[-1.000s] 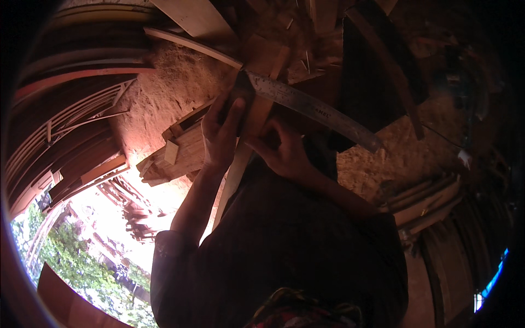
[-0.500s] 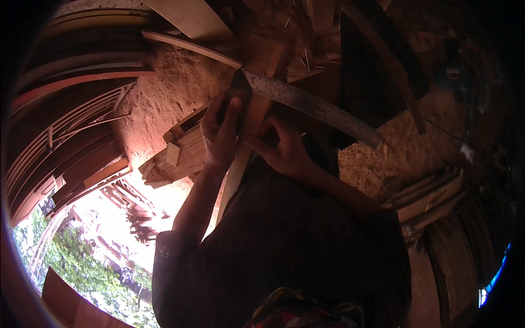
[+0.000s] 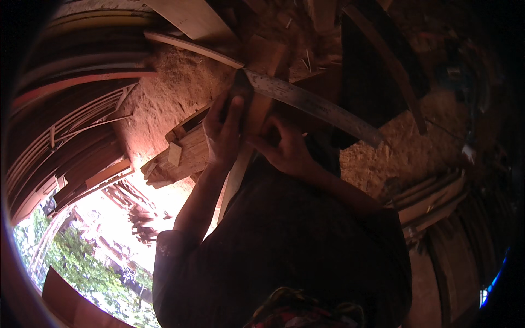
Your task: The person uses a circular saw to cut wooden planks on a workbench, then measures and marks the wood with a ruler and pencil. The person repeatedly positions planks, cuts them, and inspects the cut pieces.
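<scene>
Evidently the left hand (image 3: 221,136) was raised toward the far side, its forearm coming up steeply from the near left, its fingers curled around the dark stock (image 3: 240,85) of a metal square, thumb laid along the top and pointing far. The right hand (image 3: 287,150) came in from the near right, forearm slanting far and left; its fingers were loosely bent, thumb and forefinger leaving a gap between them, the tips at a wooden strip (image 3: 258,112). Whether it gripped anything thin could not be told in the dim light.

The square lay across that strip, far of the right hand. Its long blade (image 3: 314,104) pointed right and somewhat near, bowed by the lens, while the strip's long axis ran from far to near, drifting left at its near end.

Compared with half a second earlier, both hands and the square sat almost unchanged; the markings on the blade, plainer then, had dulled.
</scene>
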The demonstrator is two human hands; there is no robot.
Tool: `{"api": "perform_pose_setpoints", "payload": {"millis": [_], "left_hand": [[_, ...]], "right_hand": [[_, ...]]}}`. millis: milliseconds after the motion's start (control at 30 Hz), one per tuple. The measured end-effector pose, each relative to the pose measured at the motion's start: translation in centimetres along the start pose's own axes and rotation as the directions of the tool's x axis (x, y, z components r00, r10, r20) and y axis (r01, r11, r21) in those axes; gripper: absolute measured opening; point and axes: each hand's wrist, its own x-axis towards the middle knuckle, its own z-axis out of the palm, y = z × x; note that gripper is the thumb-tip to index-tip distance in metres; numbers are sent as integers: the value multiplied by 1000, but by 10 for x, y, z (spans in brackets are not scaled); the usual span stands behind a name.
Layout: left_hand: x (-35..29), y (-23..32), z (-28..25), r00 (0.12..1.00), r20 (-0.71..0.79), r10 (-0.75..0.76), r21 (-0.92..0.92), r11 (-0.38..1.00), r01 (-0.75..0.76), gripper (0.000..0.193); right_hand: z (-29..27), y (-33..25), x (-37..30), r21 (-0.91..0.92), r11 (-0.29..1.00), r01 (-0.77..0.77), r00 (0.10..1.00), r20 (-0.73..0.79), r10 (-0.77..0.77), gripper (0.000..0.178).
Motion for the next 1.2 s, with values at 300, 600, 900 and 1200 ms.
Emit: {"api": "perform_pose_setpoints", "payload": {"millis": [300, 600, 900, 1200], "left_hand": [[1, 1, 2, 1000, -4, 2, -38, 999, -3, 35], [3, -6, 3, 1000, -21, 8, -73, 997, -9, 32], [3, -5, 1, 1000, 5, -3, -78, 997, 3, 32], [3, -6, 0, 1000, 9, 6, -15, 1000, -6, 32]], "right_hand": [[2, 1, 1, 69, 997, 29, 999, -23, -27, 32], [2, 4, 3, 46, 999, 25, 1000, -9, -24, 31], [0, -2, 3, 59, 998, -12, 1000, 19, 11, 32], [0, 1, 3, 66, 997, -30, 999, 15, 29, 32]]}}
